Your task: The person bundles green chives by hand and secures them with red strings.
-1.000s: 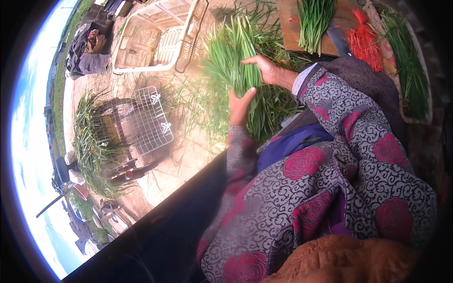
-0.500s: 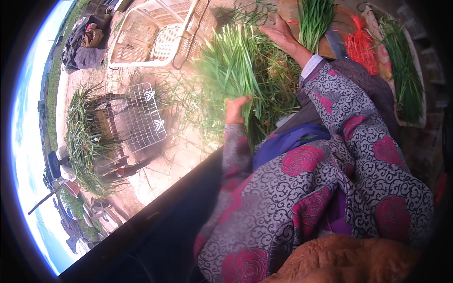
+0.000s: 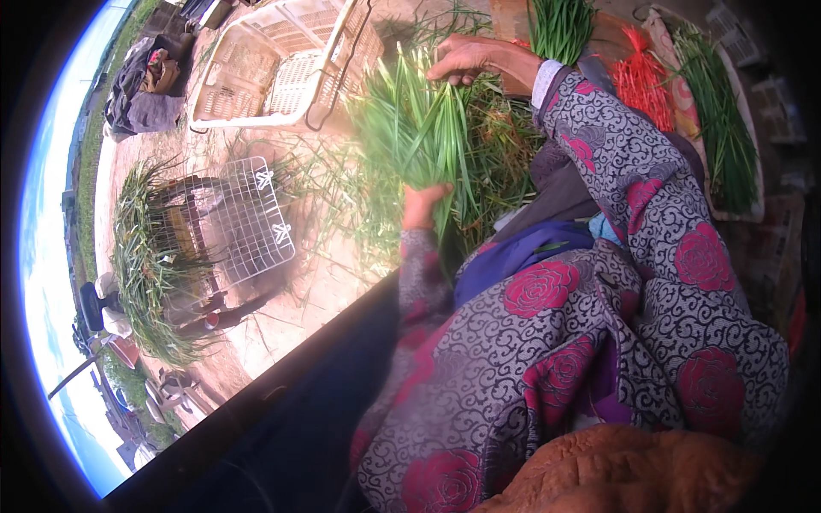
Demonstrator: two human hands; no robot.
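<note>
A bunch of chives point(image 3: 419, 128), long green leaves with pale stem ends, is held up in front of me. My left hand point(image 3: 423, 205) wraps round its lower, leafy part. At the pale ends on top is my right hand point(image 3: 470, 61), its fingers bent down and closing on the stems; the fingertips are partly hidden. Beneath and to the right of the bunch lies a heap of loose, partly yellowed leaves point(image 3: 505, 145). Blue-purple cloth point(image 3: 522, 256) covers my lap.
A cream plastic crate point(image 3: 299, 77) stands at the far left. Nearer on the left are a white wire rack point(image 3: 256, 222) and a pile of leaves point(image 3: 154, 256). Far right hold trimmed chives point(image 3: 560, 30), red strings point(image 3: 643, 81) and more chives on a cloth point(image 3: 723, 120).
My right hand has moved left onto the stem ends, its fingers going from spread to bent. My left hand still holds the bunch in about the same place.
</note>
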